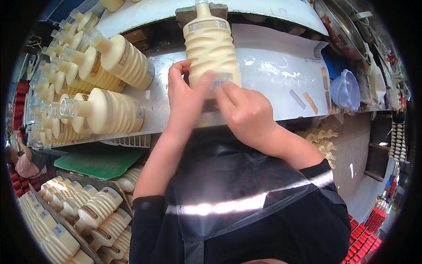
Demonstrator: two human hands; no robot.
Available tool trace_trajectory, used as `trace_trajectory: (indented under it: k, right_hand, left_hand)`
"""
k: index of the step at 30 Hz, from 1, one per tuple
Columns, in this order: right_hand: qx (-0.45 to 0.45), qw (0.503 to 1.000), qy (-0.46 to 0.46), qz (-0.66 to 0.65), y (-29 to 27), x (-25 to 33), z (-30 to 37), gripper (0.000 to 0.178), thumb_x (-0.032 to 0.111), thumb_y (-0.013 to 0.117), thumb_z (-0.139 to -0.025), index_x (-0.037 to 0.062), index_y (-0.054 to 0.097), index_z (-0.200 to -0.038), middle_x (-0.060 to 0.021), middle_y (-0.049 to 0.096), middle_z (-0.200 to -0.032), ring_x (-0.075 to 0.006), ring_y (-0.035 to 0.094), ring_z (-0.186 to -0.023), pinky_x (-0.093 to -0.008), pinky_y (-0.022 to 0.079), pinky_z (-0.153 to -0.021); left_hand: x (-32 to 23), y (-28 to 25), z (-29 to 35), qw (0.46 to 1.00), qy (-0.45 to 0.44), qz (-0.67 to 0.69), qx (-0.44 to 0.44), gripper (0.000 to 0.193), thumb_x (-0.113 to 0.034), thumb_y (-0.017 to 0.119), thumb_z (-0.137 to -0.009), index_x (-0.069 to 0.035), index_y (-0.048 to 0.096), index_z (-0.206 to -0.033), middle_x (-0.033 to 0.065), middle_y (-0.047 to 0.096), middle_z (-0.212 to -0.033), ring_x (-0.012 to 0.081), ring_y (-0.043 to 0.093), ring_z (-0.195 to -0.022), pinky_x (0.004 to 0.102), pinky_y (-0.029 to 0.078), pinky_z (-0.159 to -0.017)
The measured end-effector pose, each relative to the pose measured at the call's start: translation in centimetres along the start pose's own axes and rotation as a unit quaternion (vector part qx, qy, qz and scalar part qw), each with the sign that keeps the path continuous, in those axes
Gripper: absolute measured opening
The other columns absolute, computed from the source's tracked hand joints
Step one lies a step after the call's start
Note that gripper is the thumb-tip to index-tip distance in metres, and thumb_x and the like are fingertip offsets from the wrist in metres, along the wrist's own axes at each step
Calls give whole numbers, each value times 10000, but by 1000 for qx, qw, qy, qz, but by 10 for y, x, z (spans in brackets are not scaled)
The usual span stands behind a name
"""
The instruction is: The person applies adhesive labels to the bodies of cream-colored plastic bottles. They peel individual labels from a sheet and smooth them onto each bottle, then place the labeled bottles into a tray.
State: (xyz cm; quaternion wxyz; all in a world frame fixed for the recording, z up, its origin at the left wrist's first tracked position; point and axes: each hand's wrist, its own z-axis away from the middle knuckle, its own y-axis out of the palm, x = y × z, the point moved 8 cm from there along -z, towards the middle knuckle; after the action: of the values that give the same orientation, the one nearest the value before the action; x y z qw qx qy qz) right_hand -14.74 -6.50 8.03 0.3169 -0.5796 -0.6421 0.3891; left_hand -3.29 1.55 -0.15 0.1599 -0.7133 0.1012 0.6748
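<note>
A cream bottle (209,44) with wavy ridges and a clear glass neck lies on its back at the middle of the bench, its neck in a notched grey block (185,16). My left hand (187,90) grips the lower left side of the bottle, fingers around its edge and thumb on its face. A pale label (222,78) with a bluish print lies on the face near the base. Against this label press the curled fingers of my right hand (246,108); the fingertips are partly hidden and slightly blurred.
Several similar bottles (118,112) lie stacked at the left. A white sheet (272,66) covers the right of the bench, with small label strips (310,102) on it. A lilac bucket (346,90) stands at the right edge. Below left sit a green board (99,163) and a crate of bottles (99,207).
</note>
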Motion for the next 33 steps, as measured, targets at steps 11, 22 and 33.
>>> trace_trajectory:
  k: [11,22,33]
  right_hand:
    - [-32,985,36,-167,-12,-26,13,195,190,710,-895,19,684,-983,-77,644,-822,-225,620,-602,-315,477,-559]
    - [79,829,421,-359,60,-91,20,499,399,845,-737,51,499,-827,-1,468,-703,-110,453,-650,-285,428,-592]
    - [62,811,418,-404,69,-92,28,389,324,788,-863,27,549,-940,6,510,-753,-82,484,-696,-250,439,-629]
  left_hand:
    - [1,-5,5,998,55,6,-17,497,-266,660,-929,21,504,-1304,182,557,-1265,270,544,-1172,396,430,-1040]
    - [5,6,12,993,108,-39,-7,615,-275,647,-957,50,365,-1396,230,494,-1350,305,505,-1244,426,397,-1082]
    - [15,6,12,993,82,80,16,594,-285,609,-994,37,359,-1426,203,467,-1399,272,480,-1277,402,369,-1109]
